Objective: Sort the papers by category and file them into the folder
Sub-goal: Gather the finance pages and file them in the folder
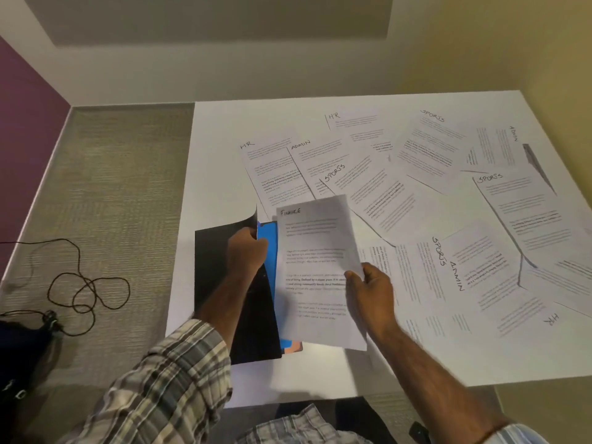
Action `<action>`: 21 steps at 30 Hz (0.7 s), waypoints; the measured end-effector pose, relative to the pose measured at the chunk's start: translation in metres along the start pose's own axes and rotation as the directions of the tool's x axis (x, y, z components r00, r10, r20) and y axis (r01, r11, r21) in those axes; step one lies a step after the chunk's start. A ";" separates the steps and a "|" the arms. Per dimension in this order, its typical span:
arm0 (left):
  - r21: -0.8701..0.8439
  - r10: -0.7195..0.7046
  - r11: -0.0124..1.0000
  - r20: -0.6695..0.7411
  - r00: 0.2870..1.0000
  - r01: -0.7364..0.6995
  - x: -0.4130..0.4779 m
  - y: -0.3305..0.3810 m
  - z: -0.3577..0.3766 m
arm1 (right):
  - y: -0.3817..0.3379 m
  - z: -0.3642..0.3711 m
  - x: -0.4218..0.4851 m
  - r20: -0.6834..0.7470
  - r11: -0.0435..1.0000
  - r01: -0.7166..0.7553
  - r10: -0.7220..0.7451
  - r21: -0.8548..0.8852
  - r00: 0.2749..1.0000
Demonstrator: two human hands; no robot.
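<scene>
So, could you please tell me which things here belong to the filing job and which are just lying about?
Belongs to the job: black folder, held open by the left hand; Finance sheet, pinched by the right hand; labelled papers spread out beyond.
Just lying about: dark cable; dark bag.

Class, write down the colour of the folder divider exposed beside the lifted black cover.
Bright blue; the divider shows best in the head view.

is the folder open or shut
Open: the folder has its black cover held up by the left hand, baring a blue divider; the right hand holds the Finance sheet over it.
</scene>
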State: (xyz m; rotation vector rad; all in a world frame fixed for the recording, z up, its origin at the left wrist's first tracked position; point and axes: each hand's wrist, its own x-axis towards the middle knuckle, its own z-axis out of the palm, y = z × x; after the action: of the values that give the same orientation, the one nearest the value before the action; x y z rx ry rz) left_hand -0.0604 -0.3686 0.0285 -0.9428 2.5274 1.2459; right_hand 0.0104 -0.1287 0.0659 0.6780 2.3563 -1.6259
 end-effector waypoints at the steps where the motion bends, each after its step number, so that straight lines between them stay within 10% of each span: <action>1: -0.008 0.002 1.000 0.003 1.000 -0.002 -0.001 0.000 -0.002 | 0.003 0.009 0.000 0.017 1.000 0.001 -0.001 -0.027 1.000; 21: 0.094 0.046 0.995 -0.039 0.998 -0.042 -0.007 0.013 -0.009 | 0.004 0.143 0.005 0.398 0.970 0.006 0.094 -0.242 0.913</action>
State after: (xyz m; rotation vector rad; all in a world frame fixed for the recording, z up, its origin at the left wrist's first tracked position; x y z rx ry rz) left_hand -0.0619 -0.3663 0.0461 -0.9052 2.6262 1.1210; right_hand -0.0052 -0.2586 0.0070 0.3034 2.1571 -1.2825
